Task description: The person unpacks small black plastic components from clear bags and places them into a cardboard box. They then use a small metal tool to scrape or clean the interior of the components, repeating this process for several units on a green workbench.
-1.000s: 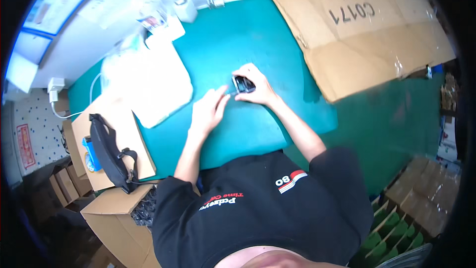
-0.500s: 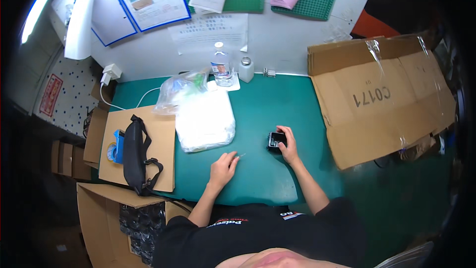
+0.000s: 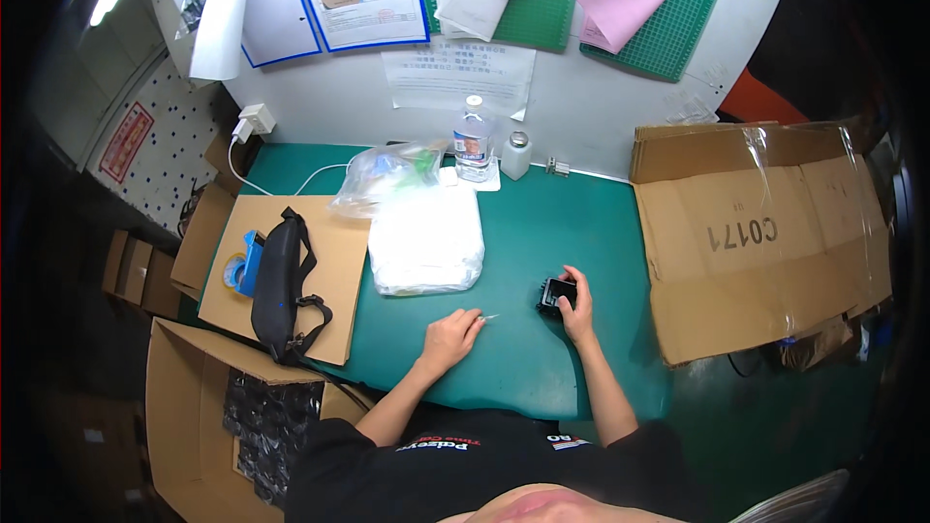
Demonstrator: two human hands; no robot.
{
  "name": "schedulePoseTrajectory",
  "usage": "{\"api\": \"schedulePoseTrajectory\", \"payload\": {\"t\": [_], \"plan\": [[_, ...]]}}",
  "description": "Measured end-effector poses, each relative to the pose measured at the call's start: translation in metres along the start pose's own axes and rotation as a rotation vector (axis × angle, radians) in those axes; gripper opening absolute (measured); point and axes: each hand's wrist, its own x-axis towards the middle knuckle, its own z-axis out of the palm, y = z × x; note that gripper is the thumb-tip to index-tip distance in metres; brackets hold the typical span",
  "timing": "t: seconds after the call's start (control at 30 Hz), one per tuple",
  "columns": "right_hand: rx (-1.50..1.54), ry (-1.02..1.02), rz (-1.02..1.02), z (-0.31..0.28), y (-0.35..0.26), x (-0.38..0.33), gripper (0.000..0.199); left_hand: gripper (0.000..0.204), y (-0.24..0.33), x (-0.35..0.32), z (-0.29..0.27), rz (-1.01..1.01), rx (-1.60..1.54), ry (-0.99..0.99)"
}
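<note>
Two hands work mid-desk: right hand (image 3: pixel 578 302) grips a small black device (image 3: pixel 554 294); left hand (image 3: pixel 450 337) pinches a thin pin (image 3: pixel 487 317); the open carton (image 3: pixel 194 446) at the desk's left corner holds black parts (image 3: pixel 263 421).

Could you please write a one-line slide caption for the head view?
Seated at a green table, right hand holds a small black part; left hand pinches a thin tool.

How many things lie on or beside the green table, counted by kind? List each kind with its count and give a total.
Small black part under the right hand: 1
Thin pin-like tool at the left hand: 1
Bottles: 2
Plastic bags: 2
Black waist bag: 1
Tape dispenser: 1
Flattened cardboard boxes: 1 stack
Total: 9
</note>
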Motion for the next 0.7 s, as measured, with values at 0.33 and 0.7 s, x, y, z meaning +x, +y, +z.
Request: {"api": "schedulePoseTrajectory", "payload": {"t": [0.33,0.7], "plan": [[-0.015,-0.007,0.027,0.0030,0.0004,-0.0021,0.066,0.016,-0.0058,-0.0063,0.0071,0.035,0.058,0.023],[-0.011,-0.009,0.034,0.0016,-0.0029,-0.0008,0.066,0.017,-0.0015,-0.0024,0.0065,0.030,0.086,0.008]]}}
